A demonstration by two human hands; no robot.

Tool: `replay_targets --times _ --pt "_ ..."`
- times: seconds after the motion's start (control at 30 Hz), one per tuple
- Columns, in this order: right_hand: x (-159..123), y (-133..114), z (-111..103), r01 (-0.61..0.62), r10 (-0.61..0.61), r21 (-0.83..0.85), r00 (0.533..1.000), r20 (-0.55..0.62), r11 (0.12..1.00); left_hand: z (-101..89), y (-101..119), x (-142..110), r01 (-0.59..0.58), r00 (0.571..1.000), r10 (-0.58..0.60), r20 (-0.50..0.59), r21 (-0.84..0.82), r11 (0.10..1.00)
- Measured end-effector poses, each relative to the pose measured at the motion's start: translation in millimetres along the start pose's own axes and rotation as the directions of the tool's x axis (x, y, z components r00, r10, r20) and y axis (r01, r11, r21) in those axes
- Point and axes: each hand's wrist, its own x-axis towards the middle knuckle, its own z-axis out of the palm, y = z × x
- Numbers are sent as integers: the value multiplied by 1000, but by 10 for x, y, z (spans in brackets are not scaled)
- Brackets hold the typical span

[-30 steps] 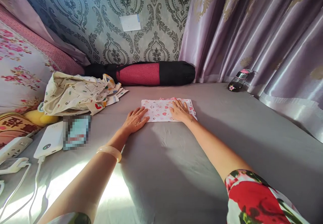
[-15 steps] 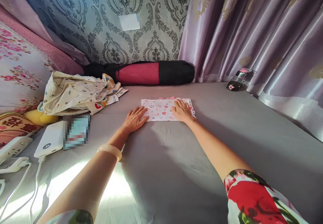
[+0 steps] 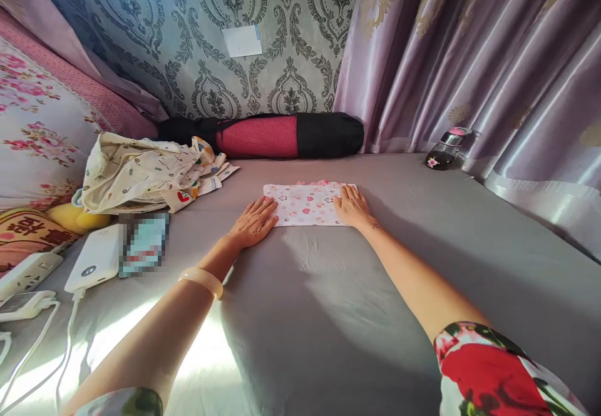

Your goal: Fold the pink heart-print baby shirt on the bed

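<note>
A folded piece of white cloth (image 3: 307,206) with a pink and red print lies flat on the grey bed sheet (image 3: 300,303). A bit of pink trim shows along its far edge. My left hand (image 3: 255,221) rests at the cloth's left end, palm down with the fingers stretched out, partly on the sheet. On the right end of the cloth lies my right hand (image 3: 353,206), also flat with its fingers extended, covering that corner. Neither hand grasps anything. A pale bangle (image 3: 203,281) is on my left forearm.
Crumpled printed clothes (image 3: 136,175) lie at the left, near a white power bank (image 3: 96,259), a power strip (image 3: 30,275) and cables. A long black and red bag (image 3: 258,136) lies along the wall. A dark bottle (image 3: 444,150) stands by the curtain (image 3: 413,78).
My right hand has slid to the right across the cloth, from its printed middle to its right end. My left hand stays at the left end.
</note>
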Motion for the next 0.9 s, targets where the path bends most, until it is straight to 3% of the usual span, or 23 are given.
replay_targets --times 0.17,0.37,0.5,0.67,0.8,0.9 --pt "94 67 -107 89 -89 -10 996 -9 996 -162 56 142 -51 999 51 -13 24 998" --pt "332 172 -328 58 -54 -51 996 76 997 -428 138 589 190 976 -201 86 120 974" --pt "479 158 -456 36 -25 -85 991 133 996 -406 75 911 210 967 -229 113 157 965" --pt "664 115 -588 39 -4 -139 970 242 990 -321 -75 1260 192 951 -209 229 94 977" --pt "826 97 -598 51 9 -173 946 325 984 -315 -211 1488 186 922 -187 341 35 982" --pt "928 80 -575 58 24 -208 927 373 976 -362 -278 1608 162 915 -170 365 54 985"
